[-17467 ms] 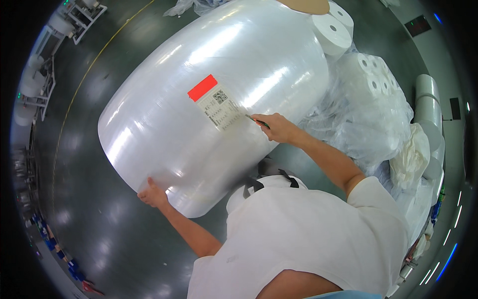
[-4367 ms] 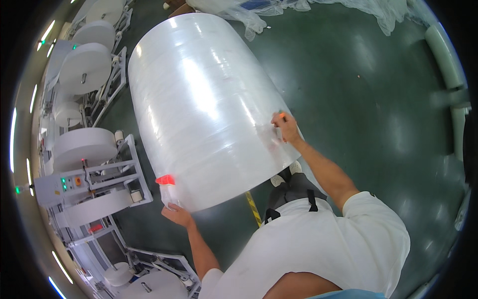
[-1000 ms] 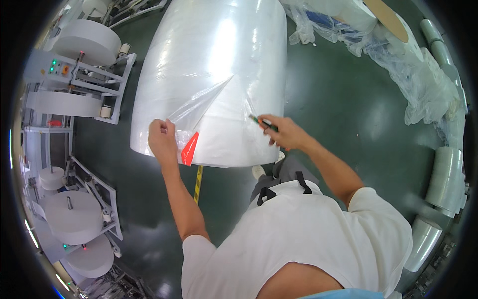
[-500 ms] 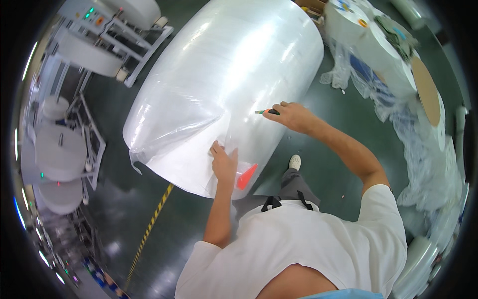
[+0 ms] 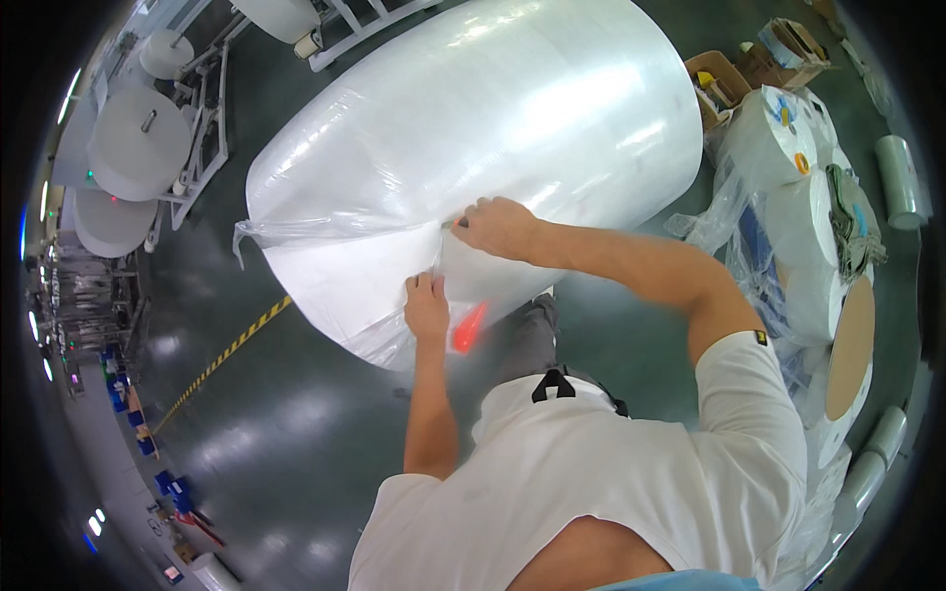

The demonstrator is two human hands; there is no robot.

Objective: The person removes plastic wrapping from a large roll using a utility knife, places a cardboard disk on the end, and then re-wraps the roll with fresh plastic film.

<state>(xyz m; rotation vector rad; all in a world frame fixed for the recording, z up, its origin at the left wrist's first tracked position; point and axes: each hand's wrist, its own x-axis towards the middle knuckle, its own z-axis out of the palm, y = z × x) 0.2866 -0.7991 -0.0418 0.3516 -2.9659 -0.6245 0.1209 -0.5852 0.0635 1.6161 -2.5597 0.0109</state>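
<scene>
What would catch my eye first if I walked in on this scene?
A huge white roll wrapped in clear plastic film fills the upper middle. Both of the person's hands rest on its near end: the left hand lies flat beside a red-orange label under the film, and the right hand pinches at the wrap just above. Smaller white rolls stand at the right, and a yellow-black floor stripe runs lower left.

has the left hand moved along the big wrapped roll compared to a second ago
Yes. The left hand now lies flat near the red label, close under the right hand; earlier it gripped the film left of that label.
</scene>
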